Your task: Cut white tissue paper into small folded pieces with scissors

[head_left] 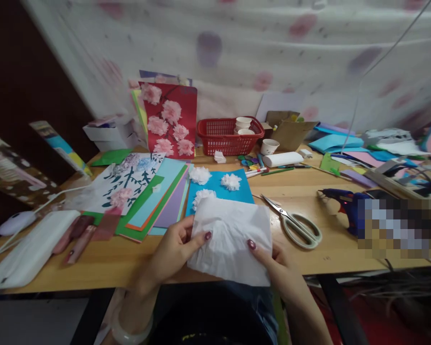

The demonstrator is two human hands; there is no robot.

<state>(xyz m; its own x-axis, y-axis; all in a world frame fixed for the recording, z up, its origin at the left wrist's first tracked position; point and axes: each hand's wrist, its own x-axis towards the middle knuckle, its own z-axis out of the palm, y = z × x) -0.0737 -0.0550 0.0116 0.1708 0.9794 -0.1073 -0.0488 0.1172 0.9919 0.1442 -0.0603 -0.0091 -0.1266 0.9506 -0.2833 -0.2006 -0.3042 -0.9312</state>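
Note:
Between my two hands a creased white tissue paper sheet (230, 239) is held up near the table's front edge. My left hand (179, 247) grips its left side, thumb on top and fingers curled behind. At the right side my right hand (269, 258) pinches it the same way. Just behind the sheet lies a blue card (219, 184), partly covered by it. Several white paper flowers (230, 181) rest on that card. To the right of my right hand, scissors (290, 223) with pale handles lie on the table, blades slightly apart.
A blue glue gun (345, 206) sits at the right. Coloured paper sheets (154, 211) overlap at the left, near a white power bank-like case (36, 251). At the back stand a red basket (219, 139) with paper cups and a red card (172, 120) with pink flowers.

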